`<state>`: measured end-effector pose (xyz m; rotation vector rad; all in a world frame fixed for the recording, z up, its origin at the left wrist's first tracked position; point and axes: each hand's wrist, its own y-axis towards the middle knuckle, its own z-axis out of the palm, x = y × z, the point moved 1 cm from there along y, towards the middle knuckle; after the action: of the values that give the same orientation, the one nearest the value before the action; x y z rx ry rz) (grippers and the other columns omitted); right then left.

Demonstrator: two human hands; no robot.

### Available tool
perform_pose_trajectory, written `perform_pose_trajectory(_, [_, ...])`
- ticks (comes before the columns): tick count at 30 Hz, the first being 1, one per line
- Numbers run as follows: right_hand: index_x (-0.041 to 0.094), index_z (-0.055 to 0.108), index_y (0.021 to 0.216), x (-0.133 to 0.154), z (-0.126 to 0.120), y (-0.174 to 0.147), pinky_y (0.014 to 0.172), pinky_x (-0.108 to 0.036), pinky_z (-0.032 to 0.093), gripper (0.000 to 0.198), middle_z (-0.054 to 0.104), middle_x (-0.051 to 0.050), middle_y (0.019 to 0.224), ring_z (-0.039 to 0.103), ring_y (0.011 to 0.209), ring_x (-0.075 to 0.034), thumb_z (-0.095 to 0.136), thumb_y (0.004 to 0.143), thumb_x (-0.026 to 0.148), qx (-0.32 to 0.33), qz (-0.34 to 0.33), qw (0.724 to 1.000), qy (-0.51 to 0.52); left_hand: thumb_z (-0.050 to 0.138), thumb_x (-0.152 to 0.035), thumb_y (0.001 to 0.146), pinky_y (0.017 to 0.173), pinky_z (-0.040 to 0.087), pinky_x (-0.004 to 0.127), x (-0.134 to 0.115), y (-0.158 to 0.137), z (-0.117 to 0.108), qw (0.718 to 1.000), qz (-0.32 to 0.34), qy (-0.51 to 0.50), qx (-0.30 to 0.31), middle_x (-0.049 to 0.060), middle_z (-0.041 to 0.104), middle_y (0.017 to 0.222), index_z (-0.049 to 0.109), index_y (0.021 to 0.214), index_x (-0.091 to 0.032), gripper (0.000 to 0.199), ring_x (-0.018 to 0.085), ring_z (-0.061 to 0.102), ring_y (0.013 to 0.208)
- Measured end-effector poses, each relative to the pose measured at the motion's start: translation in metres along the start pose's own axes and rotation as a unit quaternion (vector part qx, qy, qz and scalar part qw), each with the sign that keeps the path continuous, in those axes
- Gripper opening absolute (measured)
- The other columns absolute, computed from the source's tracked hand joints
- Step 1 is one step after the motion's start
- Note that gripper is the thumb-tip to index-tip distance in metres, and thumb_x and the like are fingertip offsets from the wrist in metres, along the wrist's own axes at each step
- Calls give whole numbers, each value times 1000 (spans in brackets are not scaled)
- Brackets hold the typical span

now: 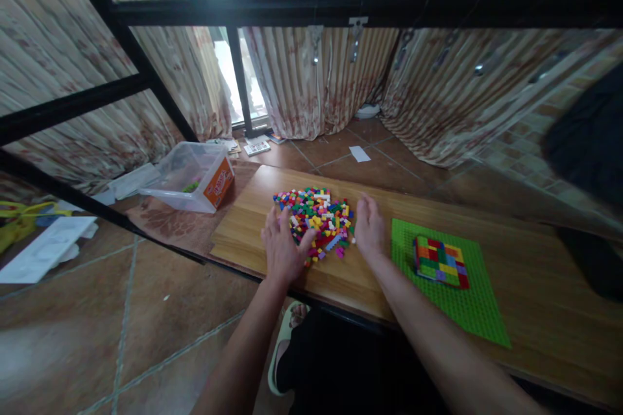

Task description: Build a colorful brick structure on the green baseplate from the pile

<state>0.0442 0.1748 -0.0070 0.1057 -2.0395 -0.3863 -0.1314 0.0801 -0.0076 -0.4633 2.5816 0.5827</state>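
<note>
No legible text anywhere

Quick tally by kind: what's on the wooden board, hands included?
Hands: 2, left hand and right hand
Loose brick pile: 1
Green baseplate: 1
Built multicolour block on the baseplate: 1
Total: 5

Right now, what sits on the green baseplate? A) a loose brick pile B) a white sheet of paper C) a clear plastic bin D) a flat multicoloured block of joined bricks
D: a flat multicoloured brick block sits on the green baseplate, while the loose brick pile lies on the wooden board between the left hand and right hand.
</note>
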Motion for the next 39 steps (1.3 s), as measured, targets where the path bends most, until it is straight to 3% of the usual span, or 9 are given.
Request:
perform_pose_trajectory(2, [15, 52, 128, -12, -1, 19, 107, -44, 36, 54, 57, -16, 133, 50, 125, -24, 28, 95, 50, 46, -1, 999, -27, 49, -55, 86, 110, 29, 53, 21, 29, 2, 999, -28, -30, -22, 24, 32, 150, 38, 142, -12, 71, 35, 31, 140])
perform_pose_trajectory(4, [15, 51, 131, -19, 5, 33, 109, -44, 35, 57, 54, -16, 136, 48, 128, -25, 28, 95, 52, 106, -20, 993, -46, 47, -52, 88, 112, 27, 51, 38, 60, 6, 999, -35, -32, -7, 27, 35, 147, 41, 139, -6, 69, 35, 32, 139])
perform_pose_trajectory(9, [15, 47, 137, -19, 34, 56, 113, -44, 30, 61, 49, -15, 143, 42, 134, -24, 27, 95, 54, 215, -104, 969, -58, 42, -46, 91, 112, 31, 44, 46, 115, 21, 993, 50, -63, 86, 22, 47, 141, 44, 138, -7, 61, 28, 41, 134])
perform_pose_trajectory(13, [15, 52, 134, -11, 54, 76, 115, -43, 28, 57, 50, -14, 142, 43, 134, -23, 32, 95, 52, 302, -170, 935, -69, 39, -46, 92, 111, 33, 40, 36, 127, 28, 978, 129, -74, 145, 16, 54, 135, 48, 135, -11, 56, 23, 47, 129])
perform_pose_trajectory(19, [19, 55, 132, -4, 68, 85, 114, -43, 30, 49, 55, -9, 138, 45, 133, -21, 37, 94, 46, 374, -245, 893, -51, 38, -44, 93, 110, 36, 36, 27, 124, 30, 958, 191, -118, 178, 10, 61, 129, 59, 125, -17, 47, 20, 53, 123])
perform_pose_trajectory(23, [20, 56, 131, 1, 65, 77, 113, -40, 32, 47, 56, -8, 137, 47, 131, -20, 36, 96, 44, 393, -239, 888, -18, 38, -41, 92, 108, 38, 37, 23, 117, 27, 948, 198, -151, 199, 10, 64, 124, 63, 119, -16, 44, 21, 56, 119])
perform_pose_trajectory(29, [21, 61, 124, 5, 56, 76, 101, -37, 44, 39, 67, -6, 121, 61, 113, -19, 41, 95, 38, 379, -180, 908, 9, 42, -40, 90, 102, 45, 37, 23, 104, 17, 940, 130, -244, 199, 7, 68, 118, 66, 116, -19, 41, 22, 60, 113])
perform_pose_trajectory(34, [19, 67, 113, 2, 66, 86, 89, -33, 49, 30, 72, -6, 108, 66, 98, -17, 48, 90, 25, 305, -146, 941, -15, 46, -43, 89, 100, 46, 35, 33, 101, 15, 926, 45, -347, 140, 8, 68, 118, 66, 115, -15, 44, 22, 61, 111])
perform_pose_trajectory(39, [19, 72, 104, 18, 84, 93, 88, -29, 46, 27, 72, -6, 106, 64, 96, -18, 52, 87, 23, 322, -204, 916, -129, 44, -47, 89, 102, 45, 37, 49, 92, 11, 938, -25, -343, 53, 10, 66, 121, 64, 118, -14, 48, 23, 60, 113])
